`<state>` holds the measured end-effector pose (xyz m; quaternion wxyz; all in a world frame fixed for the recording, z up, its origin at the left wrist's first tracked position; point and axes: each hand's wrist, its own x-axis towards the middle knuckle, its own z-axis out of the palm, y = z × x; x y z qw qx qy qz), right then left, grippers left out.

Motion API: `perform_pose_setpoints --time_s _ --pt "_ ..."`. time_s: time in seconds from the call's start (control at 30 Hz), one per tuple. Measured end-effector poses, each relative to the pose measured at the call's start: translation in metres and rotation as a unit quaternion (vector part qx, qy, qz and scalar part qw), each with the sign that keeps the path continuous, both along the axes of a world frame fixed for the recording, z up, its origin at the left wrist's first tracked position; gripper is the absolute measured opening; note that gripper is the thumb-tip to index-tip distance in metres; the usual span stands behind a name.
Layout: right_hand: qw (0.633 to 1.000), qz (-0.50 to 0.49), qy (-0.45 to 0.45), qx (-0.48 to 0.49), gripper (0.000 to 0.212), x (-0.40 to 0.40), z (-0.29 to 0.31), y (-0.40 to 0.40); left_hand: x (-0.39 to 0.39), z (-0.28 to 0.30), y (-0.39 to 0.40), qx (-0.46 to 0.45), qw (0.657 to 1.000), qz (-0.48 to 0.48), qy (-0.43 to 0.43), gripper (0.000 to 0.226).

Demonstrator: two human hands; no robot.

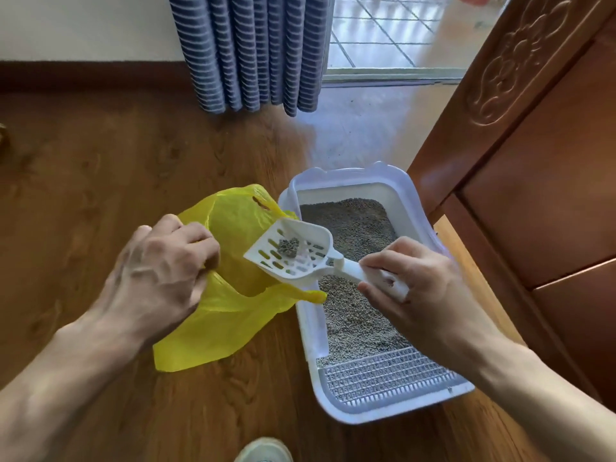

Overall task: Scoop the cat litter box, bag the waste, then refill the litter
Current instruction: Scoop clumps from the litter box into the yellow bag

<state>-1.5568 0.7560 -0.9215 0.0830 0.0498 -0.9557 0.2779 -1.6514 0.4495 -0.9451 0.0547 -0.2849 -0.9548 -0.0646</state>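
Note:
A white litter box (415, 413) with grey litter (353, 228) and a grey grid step at its near end sits on the wooden floor. To its left lies a yellow plastic bag (213, 328), its mouth held open by my left hand (160, 265), which grips the bag's near rim. My right hand (416, 288) grips the handle of a white slotted scoop (293, 255). The scoop hangs over the bag's opening and carries a small grey clump (288, 246).
A carved wooden cabinet (533, 161) stands close along the box's right side. A striped blue-grey curtain (253, 51) hangs at the back beside a glass door. A shoe tip (265, 450) shows at the bottom edge. Wooden floor spreads to the left.

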Motion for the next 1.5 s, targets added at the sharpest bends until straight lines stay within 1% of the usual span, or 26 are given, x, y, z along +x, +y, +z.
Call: perform_pose_setpoints --time_s 0.07,0.17,0.33,0.43,0.57,0.63,0.73,0.87,0.97,1.1,1.2,1.3,1.43,1.5 --pt "1.000 0.025 -0.009 0.005 0.012 -0.007 -0.002 -0.005 0.001 0.001 -0.001 0.018 1.000 0.003 -0.001 0.018" --pt "0.997 0.064 -0.027 0.023 0.012 -0.018 -0.005 -0.014 0.004 0.001 -0.001 0.047 0.999 -0.003 -0.004 0.011" --pt "0.996 0.041 -0.036 0.067 0.012 -0.043 -0.011 -0.035 0.005 0.001 -0.004 0.069 0.997 0.012 -0.015 0.017" --pt "0.993 0.081 -0.053 0.068 0.013 -0.051 -0.006 -0.049 0.005 0.002 -0.004 0.076 0.997 0.019 -0.016 0.015" --pt "0.984 0.113 -0.040 0.132 0.013 -0.064 0.000 -0.069 0.006 0.001 -0.007 0.078 0.996 0.026 -0.018 0.014" --pt "0.978 0.125 -0.050 0.159 0.013 -0.073 0.003 -0.082 0.005 -0.001 -0.009 0.081 0.996 0.030 -0.021 0.015" --pt "0.967 0.169 -0.062 0.182 0.010 -0.082 0.006 -0.100 0.006 -0.002 -0.010 0.078 0.996 0.036 -0.027 0.016" --pt "0.960 0.127 -0.060 0.242 0.011 -0.088 0.008 -0.096 0.005 -0.003 -0.010 0.089 0.995 0.034 -0.023 0.013" --pt "0.968 0.115 -0.057 0.216 0.006 -0.086 0.006 -0.088 0.004 -0.003 -0.011 0.091 0.995 0.030 -0.020 0.007" --pt "0.981 0.103 -0.070 0.146 0.014 -0.075 0.006 -0.075 0.005 -0.005 -0.012 0.096 0.995 0.033 -0.023 0.010" --pt "0.991 0.076 -0.054 0.094 0.011 -0.064 0.006 -0.057 0.006 -0.005 -0.013 0.096 0.995 0.034 -0.022 0.007" --pt "0.997 0.047 -0.041 0.043 0.009 -0.048 0.004 -0.037 0.007 -0.004 -0.012 0.099 0.994 0.039 -0.021 0.010" --pt "0.999 0.026 -0.031 0.018 0.014 -0.022 -0.001 -0.014 0.012 -0.005 -0.006 0.100 0.994 0.047 -0.028 0.008" --pt "0.999 0.021 -0.029 0.012 0.012 -0.009 -0.003 -0.003 0.014 -0.006 0.001 0.101 0.993 0.045 -0.029 0.013"
